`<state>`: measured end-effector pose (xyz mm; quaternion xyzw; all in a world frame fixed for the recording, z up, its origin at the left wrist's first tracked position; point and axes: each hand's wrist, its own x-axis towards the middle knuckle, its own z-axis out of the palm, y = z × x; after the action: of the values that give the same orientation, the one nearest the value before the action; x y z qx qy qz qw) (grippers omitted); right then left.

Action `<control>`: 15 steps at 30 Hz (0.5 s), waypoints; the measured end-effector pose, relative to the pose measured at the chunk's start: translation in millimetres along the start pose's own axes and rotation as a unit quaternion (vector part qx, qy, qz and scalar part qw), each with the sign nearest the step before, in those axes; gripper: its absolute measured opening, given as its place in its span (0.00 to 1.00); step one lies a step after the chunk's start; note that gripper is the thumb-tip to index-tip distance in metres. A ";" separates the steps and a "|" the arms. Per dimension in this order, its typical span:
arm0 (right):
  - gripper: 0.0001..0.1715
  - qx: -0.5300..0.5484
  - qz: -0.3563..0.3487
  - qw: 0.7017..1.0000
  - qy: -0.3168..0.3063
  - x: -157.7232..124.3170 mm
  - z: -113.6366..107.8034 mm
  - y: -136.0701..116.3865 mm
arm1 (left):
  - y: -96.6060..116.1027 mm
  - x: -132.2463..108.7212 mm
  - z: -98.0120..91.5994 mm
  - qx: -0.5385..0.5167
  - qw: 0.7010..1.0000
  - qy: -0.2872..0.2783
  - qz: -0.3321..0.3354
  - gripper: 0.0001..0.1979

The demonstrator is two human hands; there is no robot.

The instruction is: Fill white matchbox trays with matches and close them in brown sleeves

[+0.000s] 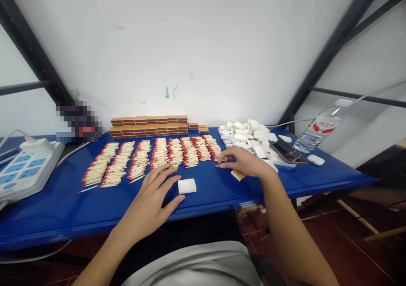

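My left hand (155,195) is over the blue table with its fingers apart, thumb and fingertips just left of a small white matchbox tray (187,186). It appears to hold nothing. My right hand (239,160) is closed in a pinch beside the rightmost pile of matches, and a match (217,165) with a red tip pokes out at its fingertips. Below that hand lies an orange and white matchbox piece (237,175), partly covered. Red-tipped matches (160,152) lie in several slanted piles across the table.
Brown matchboxes (149,127) are stacked along the wall. White matchbox trays (244,134) are heaped at the right, near a phone (288,149), a white case (316,160) and a water bottle (320,127). A power strip (27,167) sits at left. The table's front edge (209,207) is close.
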<state>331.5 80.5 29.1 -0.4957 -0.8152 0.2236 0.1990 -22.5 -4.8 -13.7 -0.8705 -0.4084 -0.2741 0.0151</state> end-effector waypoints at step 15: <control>0.08 -0.009 -0.116 0.992 0.039 -14.8 37.0 -81.9 | 2.5 2.6 -1.7 -0.013 1.000 0.005 -0.013 0.12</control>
<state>258.8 27.6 43.3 -0.4078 -0.8610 0.1715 0.2510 -20.2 -5.1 -10.4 -0.8639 -0.4160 -0.2838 0.0025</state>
